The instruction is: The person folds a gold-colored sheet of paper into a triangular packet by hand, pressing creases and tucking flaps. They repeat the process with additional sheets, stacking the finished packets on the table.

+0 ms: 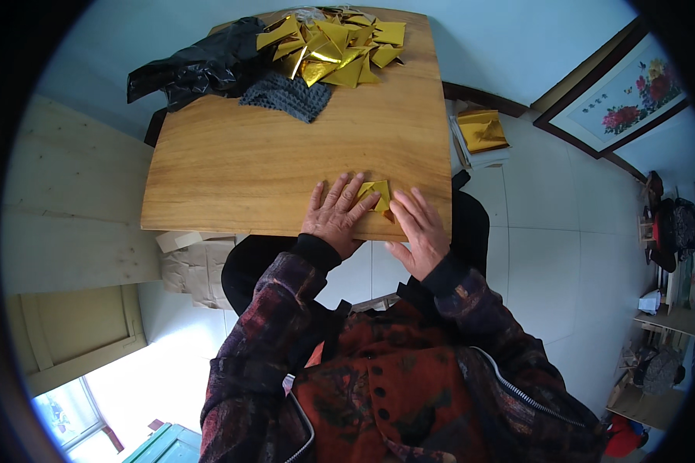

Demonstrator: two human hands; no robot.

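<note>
A small folded piece of gold foil paper (pixel 378 188) lies flat near the front edge of the wooden table (pixel 286 177). My left hand (pixel 337 208) rests palm down with its fingers spread, the thumb side lying over the paper's left part. At the paper's right side is my right hand (pixel 420 231), its fingers stretched out and the fingertips near or touching the edge; contact is hard to tell. Neither hand grips anything. Toward the back of the table sits a pile of folded gold paper pieces (pixel 340 46).
A black plastic bag (pixel 208 65) and a grey knitted cloth (pixel 288 96) lie left of the pile. On the floor to the right, gold sheets (pixel 483 130) top a stack. A framed flower picture (pixel 622 96) leans by the wall. Brown paper (pixel 197 272) lies below the table's left.
</note>
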